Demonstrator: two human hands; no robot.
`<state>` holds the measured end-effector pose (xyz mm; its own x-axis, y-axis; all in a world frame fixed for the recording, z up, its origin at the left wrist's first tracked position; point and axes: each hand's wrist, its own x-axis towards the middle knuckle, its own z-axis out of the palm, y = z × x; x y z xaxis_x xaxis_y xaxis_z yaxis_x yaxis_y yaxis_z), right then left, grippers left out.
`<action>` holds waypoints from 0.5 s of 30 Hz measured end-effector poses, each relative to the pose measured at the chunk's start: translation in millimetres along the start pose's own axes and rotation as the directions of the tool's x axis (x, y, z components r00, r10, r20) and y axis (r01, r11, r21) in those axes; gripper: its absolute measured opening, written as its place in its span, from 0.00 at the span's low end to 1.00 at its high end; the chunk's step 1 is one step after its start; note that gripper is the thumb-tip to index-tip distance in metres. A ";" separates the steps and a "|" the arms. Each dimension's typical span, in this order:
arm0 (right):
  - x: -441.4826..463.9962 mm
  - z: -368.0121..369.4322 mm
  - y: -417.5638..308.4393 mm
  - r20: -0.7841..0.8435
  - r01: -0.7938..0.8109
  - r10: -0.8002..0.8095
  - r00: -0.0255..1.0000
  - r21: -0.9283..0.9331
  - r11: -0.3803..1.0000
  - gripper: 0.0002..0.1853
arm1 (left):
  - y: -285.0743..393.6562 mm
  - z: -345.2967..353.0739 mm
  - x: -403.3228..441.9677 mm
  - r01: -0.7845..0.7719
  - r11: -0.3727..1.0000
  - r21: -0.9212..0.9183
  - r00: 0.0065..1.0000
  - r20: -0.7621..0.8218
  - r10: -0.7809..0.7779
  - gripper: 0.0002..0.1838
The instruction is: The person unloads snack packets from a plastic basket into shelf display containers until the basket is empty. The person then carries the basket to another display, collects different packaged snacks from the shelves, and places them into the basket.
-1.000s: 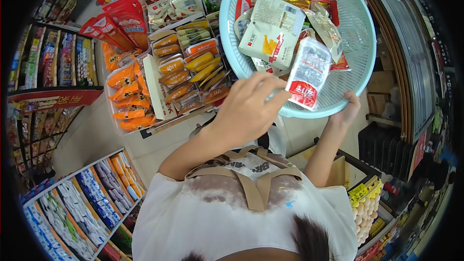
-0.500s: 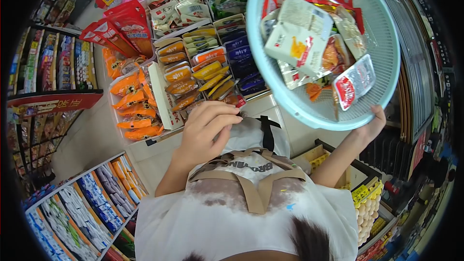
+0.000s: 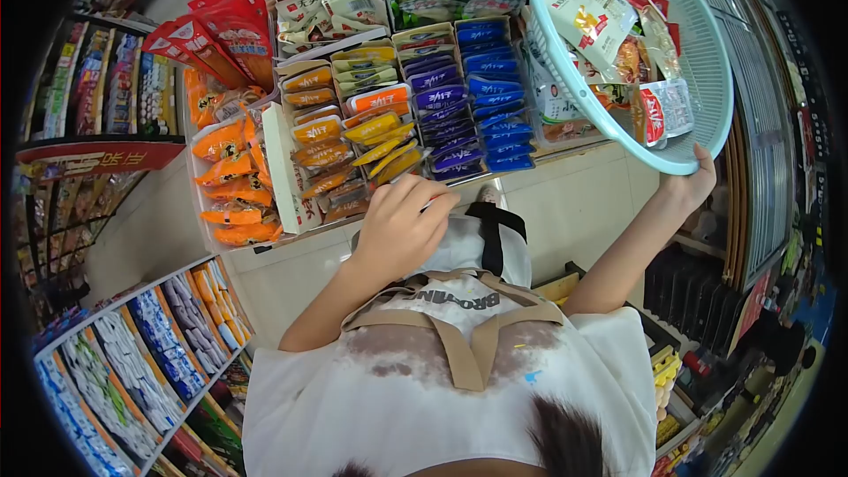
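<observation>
My left hand (image 3: 402,225) is at the front edge of the display, just below the yellow packets (image 3: 386,148). Its fingers are curled together, and a small reddish bit shows between them, too hidden to name. My right hand (image 3: 693,178) grips the lower rim of a light blue plastic basket (image 3: 583,93), which is tilted at the upper right. Inside the basket are a pale pouch with an orange picture (image 3: 594,22), a red-and-white packet (image 3: 664,112) and several other wrapped packets.
Purple packets (image 3: 439,115) and blue packets (image 3: 499,106) stand in rows beside the yellow ones. Orange packets (image 3: 231,178) fill a bin at the left. A shelf of tubes (image 3: 155,344) is at lower left, with metal racks at the right and tiled floor below.
The basket has moved right and up with my right hand. My left hand has left the red-and-white packet in the basket, moved left to the display edge, and its fingers have curled in.
</observation>
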<state>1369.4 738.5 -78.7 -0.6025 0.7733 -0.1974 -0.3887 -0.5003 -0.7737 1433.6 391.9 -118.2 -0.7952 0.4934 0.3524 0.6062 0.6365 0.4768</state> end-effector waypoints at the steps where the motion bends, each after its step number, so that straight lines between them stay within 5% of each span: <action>1: 3.0 -2.3 2.0 0.008 -0.008 0.008 1.000 0.005 1.000 0.30 | 2.6 6.3 2.4 0.005 1.000 0.010 1.000 -0.005 -0.005 0.11; 5: 3.1 -4.3 1.8 0.028 -0.081 0.082 0.996 -0.027 0.996 0.31 | 19.4 31.6 16.0 0.135 0.968 0.210 0.991 -0.017 -0.135 0.12; 15: 16.5 -32.4 -15.1 0.417 0.133 0.004 0.909 -0.300 0.945 0.29 | 43.6 75.3 25.4 0.393 0.771 0.501 0.918 -0.174 -0.355 0.09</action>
<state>1388.0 771.4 -89.8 -0.8399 0.5384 0.0687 -0.2387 -0.2528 -0.9376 1440.6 476.8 -149.1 -0.9477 0.1240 0.2940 0.1604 0.9817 0.1028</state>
